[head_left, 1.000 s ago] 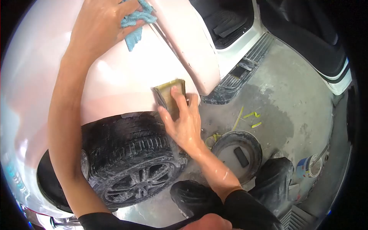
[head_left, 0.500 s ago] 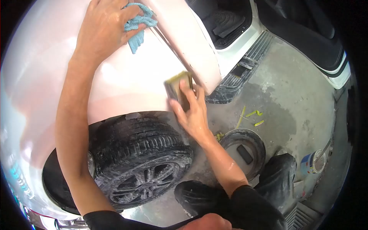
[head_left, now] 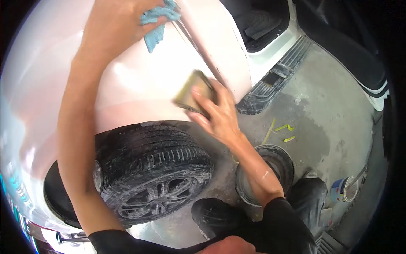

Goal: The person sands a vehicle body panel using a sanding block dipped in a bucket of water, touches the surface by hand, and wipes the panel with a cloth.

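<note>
My left hand (head_left: 120,21) is at the top of the view, its fingers closed round a crumpled blue cloth (head_left: 155,25) near the panel gap. My right hand (head_left: 220,112) grips a flat yellowish-brown block (head_left: 196,91) against the pale pink and white car fender (head_left: 139,84), just above the wheel arch. The block looks slightly blurred and lies tilted. Below the fender is the dusty black tire (head_left: 156,152) with its spoked wheel.
A round black basin (head_left: 287,158) stands on the wet grey floor (head_left: 338,114), partly behind my right forearm. Yellow-green tape strips (head_left: 289,139) lie beyond it. A paint can (head_left: 344,189) is at the right. The side step (head_left: 281,70) and open door (head_left: 342,46) are upper right.
The block has turned in my right hand's grip, its top edge now slanting down to the left, and has moved up a little. My left hand still holds the cloth. The view has shifted slightly.
</note>
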The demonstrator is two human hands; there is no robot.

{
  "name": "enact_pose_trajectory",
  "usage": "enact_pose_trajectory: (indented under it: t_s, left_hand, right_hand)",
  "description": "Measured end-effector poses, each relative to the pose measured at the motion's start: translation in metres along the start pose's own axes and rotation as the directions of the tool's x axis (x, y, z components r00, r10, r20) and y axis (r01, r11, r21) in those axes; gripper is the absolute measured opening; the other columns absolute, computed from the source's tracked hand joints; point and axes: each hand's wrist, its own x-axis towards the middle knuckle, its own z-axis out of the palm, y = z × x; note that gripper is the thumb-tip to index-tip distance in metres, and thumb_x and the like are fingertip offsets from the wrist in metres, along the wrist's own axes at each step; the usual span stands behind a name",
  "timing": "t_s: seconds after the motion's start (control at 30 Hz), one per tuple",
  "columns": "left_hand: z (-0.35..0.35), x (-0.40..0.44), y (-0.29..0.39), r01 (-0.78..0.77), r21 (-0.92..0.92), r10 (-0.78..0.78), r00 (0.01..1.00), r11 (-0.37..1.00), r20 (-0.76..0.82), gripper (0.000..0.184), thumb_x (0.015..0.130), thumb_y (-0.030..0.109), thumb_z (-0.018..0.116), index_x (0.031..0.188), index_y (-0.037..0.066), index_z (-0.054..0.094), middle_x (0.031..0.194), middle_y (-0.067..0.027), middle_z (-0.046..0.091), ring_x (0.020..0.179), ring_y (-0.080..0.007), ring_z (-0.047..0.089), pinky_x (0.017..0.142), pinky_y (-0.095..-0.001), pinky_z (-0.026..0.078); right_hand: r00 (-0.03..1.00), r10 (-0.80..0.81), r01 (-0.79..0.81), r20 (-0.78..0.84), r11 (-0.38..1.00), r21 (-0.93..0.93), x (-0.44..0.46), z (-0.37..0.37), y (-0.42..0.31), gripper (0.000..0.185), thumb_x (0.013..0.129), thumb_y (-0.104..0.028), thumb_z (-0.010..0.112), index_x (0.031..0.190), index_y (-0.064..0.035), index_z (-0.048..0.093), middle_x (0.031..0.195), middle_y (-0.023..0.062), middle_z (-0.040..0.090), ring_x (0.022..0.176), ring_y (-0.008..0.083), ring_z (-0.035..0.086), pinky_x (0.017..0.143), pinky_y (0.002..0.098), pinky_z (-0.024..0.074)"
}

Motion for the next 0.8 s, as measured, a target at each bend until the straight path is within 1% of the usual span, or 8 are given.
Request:
enact_pose_trajectory:
  t_s: [0.03,0.07,0.23,0.3,0.4,0.47,0.6,0.8]
  left_hand:
    - [0.0,0.001,0.003,0.007,0.001,-0.007,1.0,1.0,0.013,0.023,0.075,0.024,0.089,0.092,0.014,0.077,0.095,-0.005,0.066,0.094,-0.0267,0.06,0.083,-0.0418,0.044]
    - [-0.003,0.004,0.007,0.011,-0.002,-0.011,0.999,1.0,0.035,0.023,0.074,0.023,0.09,0.092,0.014,0.078,0.095,-0.0051,0.067,0.094,-0.0267,0.06,0.083,-0.0419,0.044]
    - [-0.012,0.004,-0.001,0.0,-0.039,0.003,0.998,0.999,0.06,0.024,0.074,0.024,0.09,0.092,0.015,0.079,0.095,-0.005,0.066,0.093,-0.0264,0.059,0.082,-0.0414,0.044]
    - [-0.008,0.004,-0.001,0.031,-0.106,-0.024,0.998,0.994,0.066,0.023,0.075,0.025,0.09,0.092,0.014,0.078,0.094,-0.0049,0.066,0.093,-0.0263,0.059,0.082,-0.0414,0.044]
    - [0.0,0.002,0.003,-0.016,-0.021,0.016,1.0,1.0,0.017,0.024,0.075,0.026,0.09,0.09,0.014,0.077,0.095,-0.0054,0.066,0.094,-0.0264,0.059,0.082,-0.0409,0.044]
    - [0.008,-0.006,0.001,-0.016,-0.051,0.017,1.0,0.999,0.025,0.024,0.076,0.027,0.09,0.091,0.014,0.077,0.096,-0.0051,0.067,0.094,-0.026,0.059,0.083,-0.0406,0.044]
    - [0.001,-0.002,-0.007,-0.017,-0.036,0.019,0.999,0.999,0.043,0.024,0.077,0.027,0.09,0.092,0.015,0.076,0.096,-0.0045,0.067,0.094,-0.0255,0.059,0.083,-0.04,0.043]
    - [-0.003,0.002,0.008,0.04,0.023,-0.042,0.995,0.999,0.087,0.025,0.076,0.027,0.09,0.093,0.015,0.076,0.098,-0.0055,0.067,0.098,-0.0264,0.059,0.085,-0.0405,0.043]
  right_hand:
    - [0.998,-0.061,0.061,-0.005,0.998,0.026,0.022,0.001,-0.012,0.068,0.083,-0.033,0.088,0.146,-0.0254,0.063,0.147,0.029,0.051,0.126,0.0447,0.057,0.099,0.052,0.0502]
    - [0.999,-0.05,0.05,-0.014,0.998,0.049,0.031,0.003,-0.018,0.067,0.084,-0.034,0.087,0.146,-0.0259,0.063,0.146,0.0296,0.051,0.125,0.0443,0.057,0.097,0.0514,0.0497]
    - [0.998,0.005,-0.006,0.065,1.0,0.004,-0.041,0.001,0.025,0.069,0.083,-0.033,0.088,0.147,-0.0272,0.062,0.146,0.029,0.051,0.125,0.0445,0.057,0.099,0.0514,0.0492]
    - [0.998,-0.054,0.054,0.045,0.999,-0.001,-0.019,-0.004,0.013,0.07,0.083,-0.034,0.088,0.147,-0.0274,0.062,0.147,0.0286,0.051,0.126,0.0441,0.057,0.1,0.0515,0.0489]
    - [0.997,-0.07,0.067,0.043,0.996,0.059,0.025,0.0,-0.019,0.068,0.083,-0.034,0.087,0.146,-0.0275,0.063,0.148,0.0277,0.051,0.126,0.0441,0.057,0.101,0.0514,0.0492]
    - [0.992,-0.095,0.096,0.089,0.995,-0.012,0.004,-0.004,-0.003,0.068,0.084,-0.034,0.087,0.147,-0.0277,0.063,0.148,0.0275,0.05,0.126,0.0438,0.057,0.1,0.0518,0.0497]
    - [0.992,0.043,-0.038,0.122,0.998,-0.041,-0.041,-0.012,0.026,0.069,0.083,-0.036,0.088,0.147,-0.0287,0.063,0.15,0.0261,0.05,0.127,0.044,0.057,0.102,0.0539,0.0503]
    - [0.993,-0.058,0.056,0.106,0.998,0.022,0.005,-0.008,0.004,0.07,0.081,-0.036,0.088,0.147,-0.0282,0.063,0.152,0.0263,0.049,0.13,0.0453,0.056,0.104,0.0548,0.0487]
